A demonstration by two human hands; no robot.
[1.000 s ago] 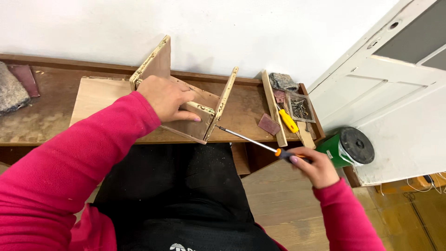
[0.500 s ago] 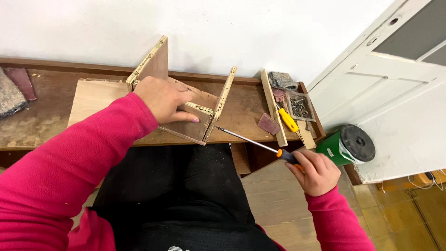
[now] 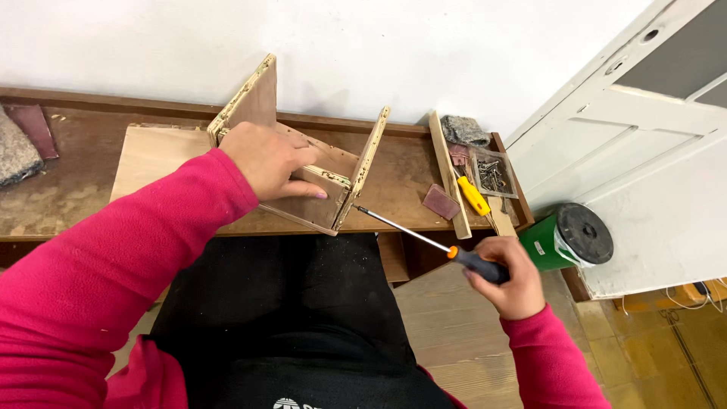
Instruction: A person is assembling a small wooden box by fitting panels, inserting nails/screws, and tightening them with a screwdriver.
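Matt wood panels, a metal-and-plastic screwdriver and a worn wooden bench are seen from above.

The upright panels [image 3: 326, 178] are made of smooth matt brown wood, with pale, rough, chipped edges. The screwdriver [image 3: 432, 238] is shown with a thin shiny metal shaft and a black and orange plastic handle. The bench [image 3: 83, 182] is made of dull, scuffed, dusty wood. Far right, a glossy yellow plastic tool [image 3: 475, 196] and a clear plastic bag of metal screws [image 3: 494, 174] are laid. The sleeves [image 3: 136, 257] are of soft pink cloth.
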